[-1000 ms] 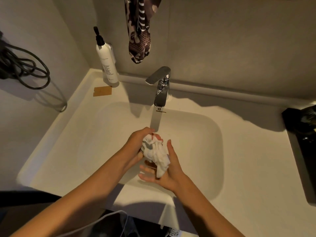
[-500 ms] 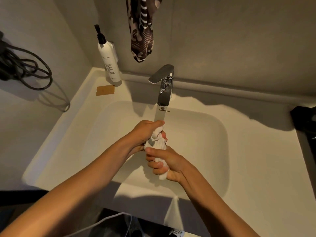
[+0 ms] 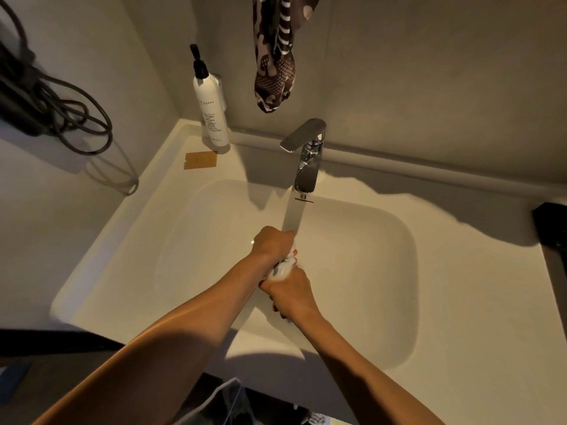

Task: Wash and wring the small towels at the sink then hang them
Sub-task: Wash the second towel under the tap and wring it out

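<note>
A small white towel [image 3: 283, 269] is squeezed into a tight roll between both fists, over the middle of the white sink basin [image 3: 383, 271]. My left hand [image 3: 271, 244] grips its upper end, right under the water stream falling from the chrome faucet [image 3: 306, 157]. My right hand [image 3: 291, 294] is closed around the lower end, just below the left. Only a short strip of cloth shows between the two hands. A dark brown patterned towel [image 3: 274, 56] hangs on the wall above the faucet.
A white pump bottle [image 3: 210, 105] stands at the back left of the counter, beside a brown card [image 3: 200, 160]. Coiled black cables [image 3: 46, 102] hang on the left wall. A black object [image 3: 552, 228] sits at the right counter edge.
The right hand went from open under the loose bunched towel to closed around it. Both fists have tightened and compressed the towel, which now shows far less cloth.
</note>
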Tool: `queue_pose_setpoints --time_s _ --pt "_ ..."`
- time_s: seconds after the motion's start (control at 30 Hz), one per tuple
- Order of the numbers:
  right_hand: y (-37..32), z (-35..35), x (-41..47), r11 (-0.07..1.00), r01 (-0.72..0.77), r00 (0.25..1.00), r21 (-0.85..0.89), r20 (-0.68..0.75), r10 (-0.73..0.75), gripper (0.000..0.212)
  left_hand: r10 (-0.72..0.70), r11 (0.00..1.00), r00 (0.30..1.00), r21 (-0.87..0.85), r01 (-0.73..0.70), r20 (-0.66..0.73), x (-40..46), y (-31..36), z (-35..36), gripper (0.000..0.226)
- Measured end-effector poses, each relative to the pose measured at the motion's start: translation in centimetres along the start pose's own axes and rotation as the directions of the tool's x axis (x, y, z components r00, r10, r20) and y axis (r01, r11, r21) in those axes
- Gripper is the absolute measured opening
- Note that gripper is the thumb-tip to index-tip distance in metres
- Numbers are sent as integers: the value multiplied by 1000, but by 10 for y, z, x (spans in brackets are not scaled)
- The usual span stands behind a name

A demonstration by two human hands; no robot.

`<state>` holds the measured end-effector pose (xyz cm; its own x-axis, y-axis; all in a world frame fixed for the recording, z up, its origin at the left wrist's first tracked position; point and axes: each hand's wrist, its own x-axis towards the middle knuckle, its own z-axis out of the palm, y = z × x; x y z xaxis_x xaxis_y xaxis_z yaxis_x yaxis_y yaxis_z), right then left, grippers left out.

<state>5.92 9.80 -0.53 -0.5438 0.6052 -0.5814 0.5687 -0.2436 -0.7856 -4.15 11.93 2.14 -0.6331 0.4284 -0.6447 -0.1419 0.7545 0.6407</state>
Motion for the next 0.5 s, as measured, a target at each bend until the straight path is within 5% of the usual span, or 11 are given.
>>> queue_pose_setpoints --time_s 0.33,0.5 --pt "18 13 -10 994 23 1000 -104 -13 -24 13 -28 985 999 171 30 -15 0 -22 3 34" --pt "22 14 -19 981 15 1000 -193 -4 -17 28 -105 992 991 -60 110 82 4 -41 0 27"
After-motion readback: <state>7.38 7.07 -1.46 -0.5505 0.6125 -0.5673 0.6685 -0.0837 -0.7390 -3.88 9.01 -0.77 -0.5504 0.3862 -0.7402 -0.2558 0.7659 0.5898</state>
